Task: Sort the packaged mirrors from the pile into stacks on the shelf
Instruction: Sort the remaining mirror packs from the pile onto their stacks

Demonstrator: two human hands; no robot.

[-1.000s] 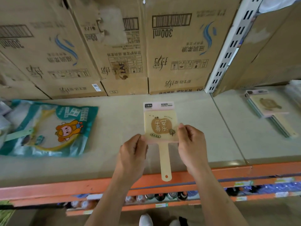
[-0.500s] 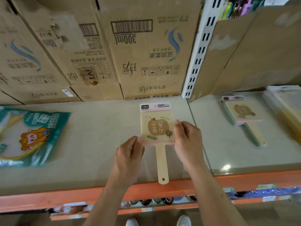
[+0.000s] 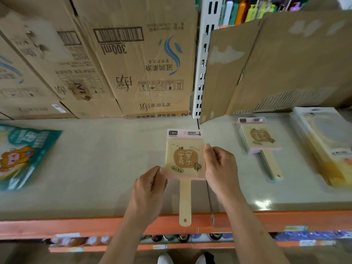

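- Over at the far left, a teal bag [image 3: 24, 155] with an orange cartoon figure lies flat on the shelf [image 3: 95, 159], blurred and well apart from the hands.
- Behind it, brown cardboard boxes [image 3: 144, 63] stand side by side along the back of the shelf, one printed with a barcode and "300ml" upside down.
- Near the middle, the left hand [image 3: 150, 187] pinches the lower left corner of the packaged mirror [image 3: 183, 159] between thumb and curled fingers.
- The packaged mirror sits between the two hands over the front part of the shelf, with its printed face up. Its pink header card is at the far end, and its cream handle points back at the person and reaches over the orange beam [image 3: 76, 225] at the shelf's front. Whether it touches the shelf cannot be told.
- Below the handle, at the bottom edge of the view, the toes of two white shoes [image 3: 165, 260] show.
- The right hand [image 3: 221, 168] holds the package's right edge, thumb along the front and fingers curled behind.
- A white slotted post [image 3: 203, 60] rises at the back, just past the mirror's header card.
- Right of the post, a flat cardboard sheet [image 3: 285, 63] leans against the back.
- In front of that, a stack of mirrors [image 3: 259, 138] of the same design lies on the shelf, handles toward the front, apart from the right hand.
- At the far right, a stack of larger packages [image 3: 327, 143] lies just beside the stack of mirrors, too blurred to read.
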